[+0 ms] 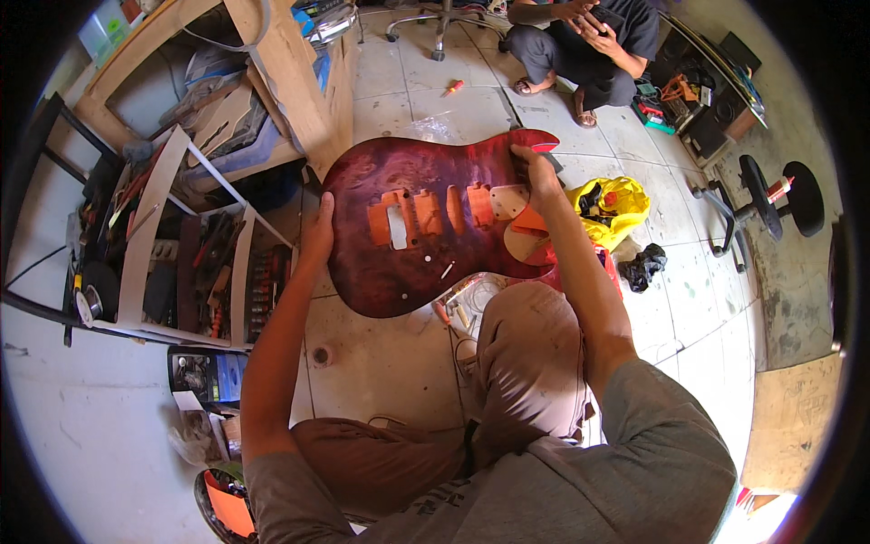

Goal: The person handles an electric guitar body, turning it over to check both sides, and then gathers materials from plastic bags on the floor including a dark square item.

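Guitar body [437,247], dark red-purple with orange cavities, held over tiled floor [362,381], near bent right knee [530,340]. Left hand [319,234] clamped on left rim, right hand [541,177] gripping upper horn; undersides hidden. Right forearm [587,272] crosses view of body's right end. Yellow bag [630,227] just right of forearm, black plastic bag [643,268] near it. Tool rack [134,290] left. Crouched person [603,83] beyond, well apart.

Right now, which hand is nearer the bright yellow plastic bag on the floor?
The right hand, just left of the bag in this view; the left hand is farther left, at the left edge of the glossy red-purple guitar body.
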### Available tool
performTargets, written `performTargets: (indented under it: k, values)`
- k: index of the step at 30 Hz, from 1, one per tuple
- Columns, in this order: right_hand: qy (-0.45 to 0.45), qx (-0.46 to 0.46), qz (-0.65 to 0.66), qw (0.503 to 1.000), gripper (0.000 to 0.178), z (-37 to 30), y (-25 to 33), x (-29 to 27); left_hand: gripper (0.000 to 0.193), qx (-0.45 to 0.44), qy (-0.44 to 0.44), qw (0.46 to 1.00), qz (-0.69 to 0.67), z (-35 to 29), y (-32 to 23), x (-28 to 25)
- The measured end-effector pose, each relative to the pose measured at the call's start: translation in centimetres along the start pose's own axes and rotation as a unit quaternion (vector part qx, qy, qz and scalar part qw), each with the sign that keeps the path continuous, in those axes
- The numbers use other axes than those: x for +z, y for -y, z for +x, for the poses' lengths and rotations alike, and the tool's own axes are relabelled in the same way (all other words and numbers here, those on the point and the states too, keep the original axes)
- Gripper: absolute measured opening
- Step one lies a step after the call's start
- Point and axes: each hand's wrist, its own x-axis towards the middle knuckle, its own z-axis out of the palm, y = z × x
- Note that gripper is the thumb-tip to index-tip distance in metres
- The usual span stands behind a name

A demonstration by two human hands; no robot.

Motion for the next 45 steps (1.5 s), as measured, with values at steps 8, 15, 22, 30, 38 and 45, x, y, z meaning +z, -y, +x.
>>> performTargets:
  k: [8,15,22,30,38,45]
  values:
    - [-0.066,0.004,-0.033,0.997,0.046,-0.9,-0.7,0.5,0.067,0.029,0.041,0.999,-0.011,-1.1,-0.7,0.3]
    - [-0.057,0.018,-0.025,0.998,0.05,1.0,-1.6,-0.9,0.06,0.002,0.12,0.987,-0.103,-1.0,-1.0,0.4]
    - [-0.038,0.012,-0.008,0.999,0.045,0.8,-1.7,-0.8,0.056,-0.013,0.128,0.982,-0.14,-1.0,-0.9,0.2]
    - [-0.079,0.033,-0.033,0.996,0.042,-0.7,-1.2,0.4,0.056,0.011,0.108,0.993,-0.049,-1.3,-0.8,0.1]
    - [-0.096,0.045,-0.032,0.994,0.036,3.2,-3.4,-2.2,0.056,-0.047,0.103,0.993,-0.023,-1.9,-2.5,0.4]
    - [-0.111,0.063,-0.042,0.991,0.028,4.2,-4.3,-3.5,0.057,-0.055,0.079,0.995,-0.032,-2.6,-3.4,1.7]
